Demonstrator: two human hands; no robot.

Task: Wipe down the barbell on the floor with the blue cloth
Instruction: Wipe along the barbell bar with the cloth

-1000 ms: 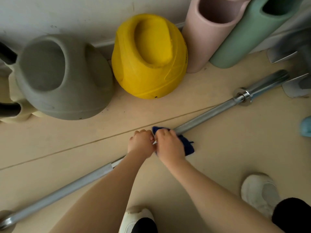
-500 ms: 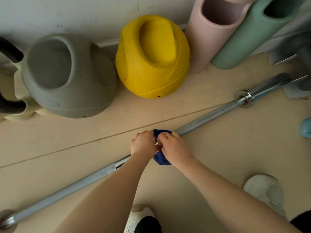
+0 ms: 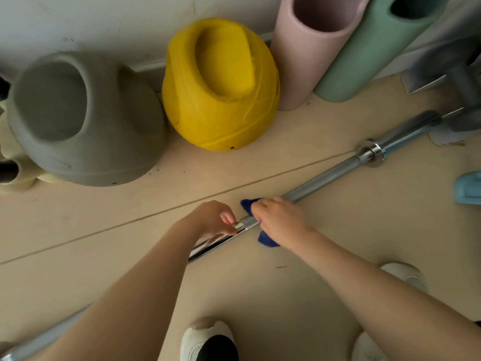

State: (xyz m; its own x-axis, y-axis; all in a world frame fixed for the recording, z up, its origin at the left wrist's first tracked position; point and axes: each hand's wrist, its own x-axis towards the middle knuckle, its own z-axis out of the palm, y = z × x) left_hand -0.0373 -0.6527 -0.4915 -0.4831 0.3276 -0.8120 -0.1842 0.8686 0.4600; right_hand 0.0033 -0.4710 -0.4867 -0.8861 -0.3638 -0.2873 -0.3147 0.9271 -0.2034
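A long steel barbell point(image 3: 325, 178) lies diagonally on the beige floor, from the lower left corner up to a collar and sleeve at the right. My right hand point(image 3: 281, 222) grips the shaft through the blue cloth point(image 3: 268, 239), whose ends stick out above and below the hand. My left hand point(image 3: 216, 220) holds the bare shaft just left of it, fingers curled round the bar. A short stretch of knurled shaft shows between the two hands. My forearms hide part of the bar's lower left stretch.
Against the wall stand a grey kettlebell point(image 3: 83, 121), a yellow kettlebell point(image 3: 221, 87), and pink point(image 3: 309, 48) and green point(image 3: 374, 45) rolled mats. A light blue object point(image 3: 468, 187) sits at the right edge. My white shoes point(image 3: 205, 340) are at the bottom.
My right hand has slid with the cloth to the right along the shaft, away from my left hand, baring a short piece of bar between them.
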